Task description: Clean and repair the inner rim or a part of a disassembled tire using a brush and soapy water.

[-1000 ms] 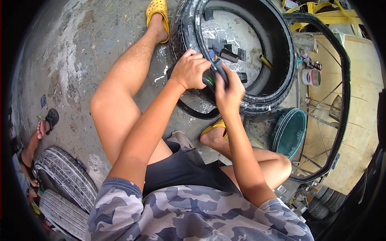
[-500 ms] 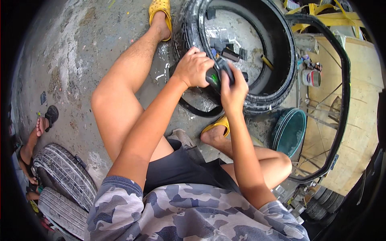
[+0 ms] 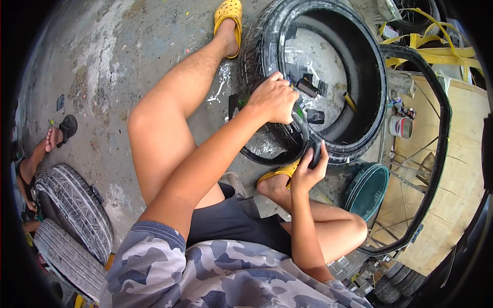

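My left hand (image 3: pixel 272 98) is closed over the near left rim of a large black tyre (image 3: pixel 374 77), gripping a black rubber piece (image 3: pixel 303 126) with a green patch. Below and to its right, my right hand (image 3: pixel 313 167) is closed round a dark object (image 3: pixel 316 149) at the lower end of that piece; I cannot tell whether they are joined. Inside the tyre lie several dark blocks and scraps (image 3: pixel 308 87) and a short yellow-and-black item (image 3: pixel 351 101). A loop of black rubber (image 3: pixel 264 158) shows below my left hand, against the tyre.
A teal bucket (image 3: pixel 370 192), a can (image 3: pixel 400 127), a black-edged frame (image 3: pixel 441 128) and plywood (image 3: pixel 462 169) are at the right. Yellow straps (image 3: pixel 447 51) lie behind. My legs bracket the work. At the left are tyres (image 3: pixel 72 205) and another person's sandalled foot (image 3: pixel 54 137).
My right hand has moved down, away from my left hand, with the dark object. My left hand has shifted right. The tyre and surroundings at upper right appear lower as the view shifts.
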Available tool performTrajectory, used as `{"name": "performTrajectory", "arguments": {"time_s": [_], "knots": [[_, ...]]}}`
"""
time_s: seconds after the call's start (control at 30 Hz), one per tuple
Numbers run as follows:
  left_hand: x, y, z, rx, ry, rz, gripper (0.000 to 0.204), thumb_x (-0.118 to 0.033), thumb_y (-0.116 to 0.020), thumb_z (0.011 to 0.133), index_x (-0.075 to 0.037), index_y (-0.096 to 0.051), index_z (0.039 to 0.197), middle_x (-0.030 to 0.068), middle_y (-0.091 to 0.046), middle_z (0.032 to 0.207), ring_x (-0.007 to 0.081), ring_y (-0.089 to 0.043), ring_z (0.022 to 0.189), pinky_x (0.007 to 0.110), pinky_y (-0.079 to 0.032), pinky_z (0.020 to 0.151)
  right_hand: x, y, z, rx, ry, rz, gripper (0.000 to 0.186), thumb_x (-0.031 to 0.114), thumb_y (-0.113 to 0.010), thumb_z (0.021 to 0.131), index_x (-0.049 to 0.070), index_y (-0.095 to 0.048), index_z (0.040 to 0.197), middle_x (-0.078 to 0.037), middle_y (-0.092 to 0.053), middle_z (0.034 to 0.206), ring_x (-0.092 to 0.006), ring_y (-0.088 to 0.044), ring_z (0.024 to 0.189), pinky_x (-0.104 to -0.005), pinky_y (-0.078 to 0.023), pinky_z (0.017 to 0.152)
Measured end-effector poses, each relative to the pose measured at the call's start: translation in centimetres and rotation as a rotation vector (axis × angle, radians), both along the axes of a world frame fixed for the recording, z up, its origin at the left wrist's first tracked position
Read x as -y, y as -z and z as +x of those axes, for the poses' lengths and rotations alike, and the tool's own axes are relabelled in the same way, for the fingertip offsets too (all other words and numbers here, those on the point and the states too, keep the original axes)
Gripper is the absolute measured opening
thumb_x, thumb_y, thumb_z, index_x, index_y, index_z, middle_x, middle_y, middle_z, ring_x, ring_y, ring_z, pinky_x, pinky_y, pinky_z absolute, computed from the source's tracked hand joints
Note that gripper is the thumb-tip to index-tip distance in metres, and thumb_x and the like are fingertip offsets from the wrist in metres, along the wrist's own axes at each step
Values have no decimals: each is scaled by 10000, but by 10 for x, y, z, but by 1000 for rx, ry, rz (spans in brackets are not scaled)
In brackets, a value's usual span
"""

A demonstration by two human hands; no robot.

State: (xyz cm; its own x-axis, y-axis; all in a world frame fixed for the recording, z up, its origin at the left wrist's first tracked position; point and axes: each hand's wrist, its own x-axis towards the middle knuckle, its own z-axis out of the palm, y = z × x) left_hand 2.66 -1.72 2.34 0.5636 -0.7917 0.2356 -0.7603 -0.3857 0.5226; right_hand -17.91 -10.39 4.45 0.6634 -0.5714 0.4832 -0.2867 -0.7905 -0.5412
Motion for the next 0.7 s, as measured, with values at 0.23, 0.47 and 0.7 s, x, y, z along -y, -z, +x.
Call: {"name": "performTrajectory", "arguments": {"time_s": [0.23, 0.47, 0.7], "knots": [[-5, -13, 2, 18, 4, 42, 304, -291, -655, 632, -57, -731, 812, 152, -723, 811, 246, -694, 867, 357, -416, 920, 0, -17, 89, 43, -147, -173, 373, -38, -623, 861, -55, -565, 1230, -216, -558, 853, -396, -550, 773, -460, -454, 701], [11, -23, 1, -51, 22, 215, 293, -288, -676, 622, -57, -732, 793, 167, -714, 778, 278, -692, 809, 370, -437, 875, 0, 6, 29, 47, -40, -179, 403, -37, -664, 822, -67, -567, 1212, -215, -556, 850, -380, -565, 767, -460, -470, 717], [8, -27, 0, -58, -17, 240, 229, -244, -624, 651, -52, -728, 721, 193, -715, 787, 289, -697, 785, 384, -407, 894, 2, 15, 38, 28, 20, -192, 428, 16, -666, 834, -50, -557, 1243, -225, -575, 918, -424, -555, 855, -498, -451, 809]]}}
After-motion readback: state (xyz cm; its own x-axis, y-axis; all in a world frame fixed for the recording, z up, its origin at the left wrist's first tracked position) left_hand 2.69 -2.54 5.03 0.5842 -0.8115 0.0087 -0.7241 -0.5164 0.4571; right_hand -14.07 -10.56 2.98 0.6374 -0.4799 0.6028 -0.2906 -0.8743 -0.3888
